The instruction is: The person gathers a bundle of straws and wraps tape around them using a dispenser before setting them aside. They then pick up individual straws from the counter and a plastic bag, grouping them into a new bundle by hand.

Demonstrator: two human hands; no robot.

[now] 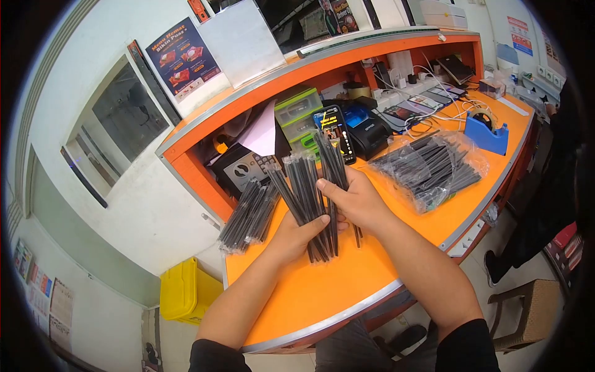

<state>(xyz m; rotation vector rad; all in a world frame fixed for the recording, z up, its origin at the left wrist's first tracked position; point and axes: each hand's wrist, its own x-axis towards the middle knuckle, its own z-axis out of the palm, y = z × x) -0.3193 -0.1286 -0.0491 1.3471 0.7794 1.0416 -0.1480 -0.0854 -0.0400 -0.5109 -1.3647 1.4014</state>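
My left hand (292, 237) is closed around a thick bundle of black drinking straws (302, 189), which look individually wrapped in clear film. They stand nearly upright above the counter and fan out a little at the top. Pressed close beside it, my right hand (358, 199) grips a smaller bunch of straws (332, 162), thumb across the front. Some fingers of both hands are hidden behind the straws. To the left lies a pile of similar wrapped straws (249, 216). A clear plastic bag (427, 172) with many more black straws rests on the right.
The orange counter (365, 273) has a metal edge. Behind my hands a phone (338, 141) stands upright near a black printer (367, 131) and green drawers (297, 111). A blue tape dispenser (486, 133) sits right. A yellow bin (186, 291) and a person's dark-clothed leg (533, 229) flank the counter.
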